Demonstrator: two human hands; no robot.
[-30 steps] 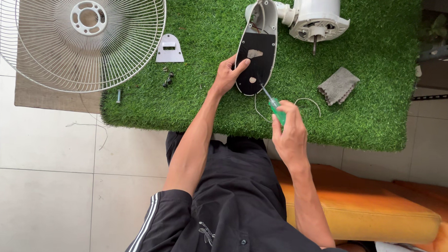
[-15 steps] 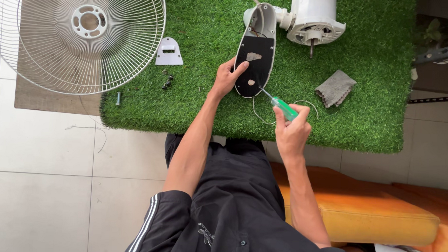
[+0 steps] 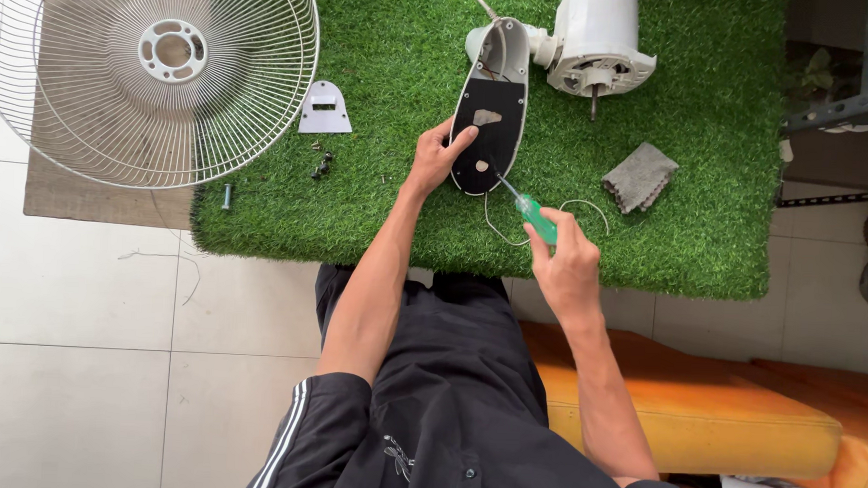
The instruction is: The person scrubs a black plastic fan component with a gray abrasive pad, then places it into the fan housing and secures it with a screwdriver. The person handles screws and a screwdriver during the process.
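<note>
We're mid-frame on the green turf: left hand [image 3: 437, 158] pins the black oval fan-base cover [image 3: 486, 130], right hand [image 3: 568, 263] grips the green-handled screwdriver [image 3: 529, 211], tip at cover's lower end; unscrewing step prob., next needs steady tip seating

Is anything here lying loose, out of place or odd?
Yes. Small dark screws and one bolt lie loose on the green turf mat, easy to lose. A thin white wire trails loose beside the screwdriver.

Green screwdriver handle [image 3: 537, 220], black fan base plate [image 3: 486, 130], white motor housing [image 3: 600, 38], grey cloth [image 3: 639, 176], green turf mat [image 3: 707, 138], orange cushion [image 3: 697, 417].
</note>
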